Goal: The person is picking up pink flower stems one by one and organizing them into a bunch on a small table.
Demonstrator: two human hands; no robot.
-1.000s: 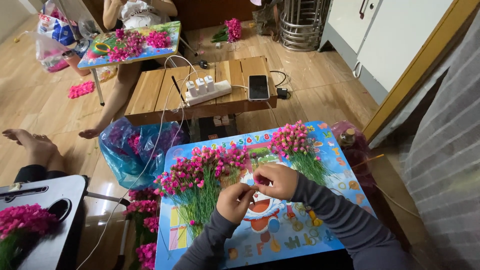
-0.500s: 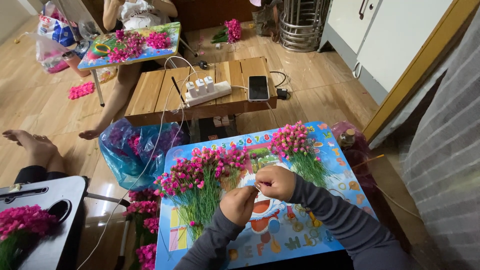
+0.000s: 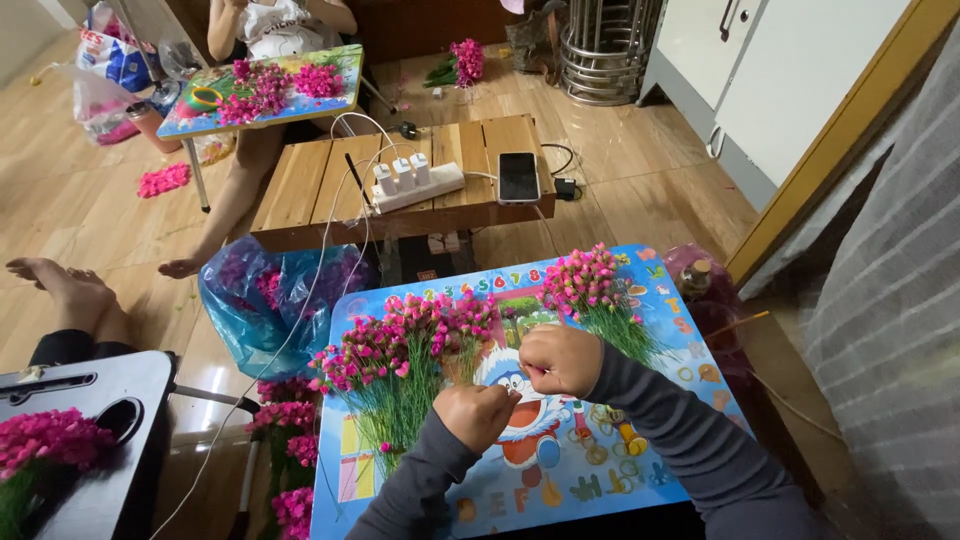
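Pink flowers (image 3: pixel 270 285) in blue bag (image 3: pixel 225 300)

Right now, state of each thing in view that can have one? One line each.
left hand: closed in a fist over the blue table, pinching something too small to make out
right hand: closed, fingertips meeting the left hand
large pink flower bunch: lying flat on the table
small pink flower bunch: lying flat, apart from the large one
phone: screen dark, flat on the wooden bench
power strip: three white plugs in
blue plastic bag: open

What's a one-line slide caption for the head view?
Both hands, left hand and right hand, meet over pink artificial flower bunches on a cartoon-printed table.
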